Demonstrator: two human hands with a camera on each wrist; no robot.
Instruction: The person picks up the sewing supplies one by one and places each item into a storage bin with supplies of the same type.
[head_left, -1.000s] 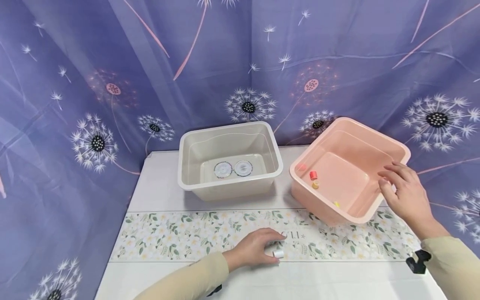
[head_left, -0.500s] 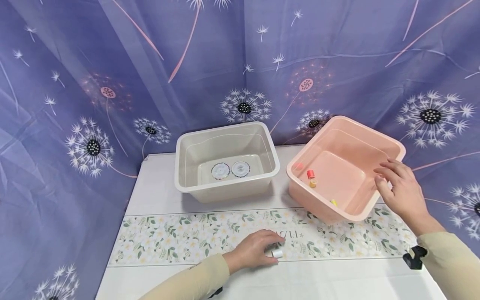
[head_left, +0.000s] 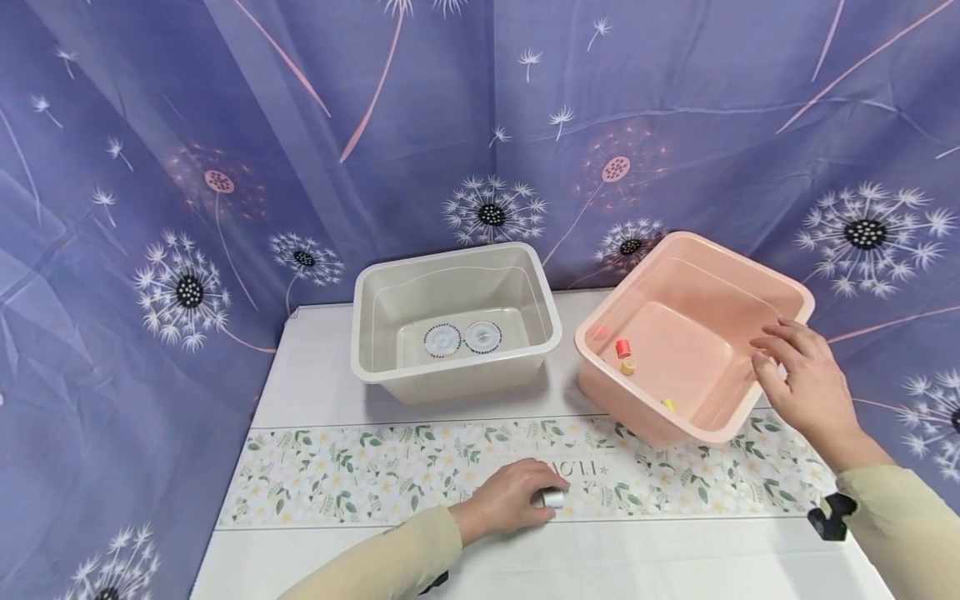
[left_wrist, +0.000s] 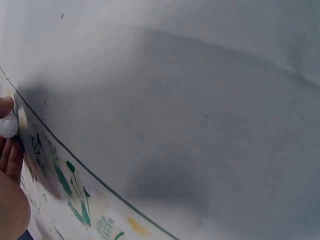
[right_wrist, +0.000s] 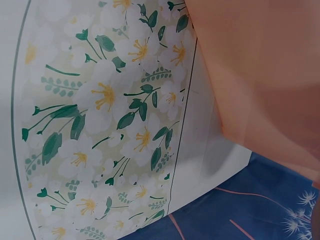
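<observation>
My left hand (head_left: 513, 497) is low over the floral strip of the table, thumb and fingers pinching a white thread spool (head_left: 553, 498). In the left wrist view, that spool (left_wrist: 7, 126) shows at the left edge between thumb and fingertips. My right hand (head_left: 810, 383) is at the right rim of the pink bin (head_left: 693, 435), its loosely bent fingers reaching over the inside. Inside this bin lie a red spool (head_left: 623, 348), a gold spool (head_left: 627, 366) and a yellow spool (head_left: 669, 405). The right wrist view shows mostly the bin's outer wall (right_wrist: 265, 75).
A beige bin (head_left: 457, 383) stands left of the pink one, with two round pin wheels (head_left: 442, 340) on its floor. Both bins sit near the back of the white table (head_left: 300, 375). Behind them hangs a purple dandelion curtain (head_left: 420, 125).
My left thumb and fingers have closed in on the white spool, which now sits between them. My right hand stays at the pink bin's rim. The head view has shifted slightly.
</observation>
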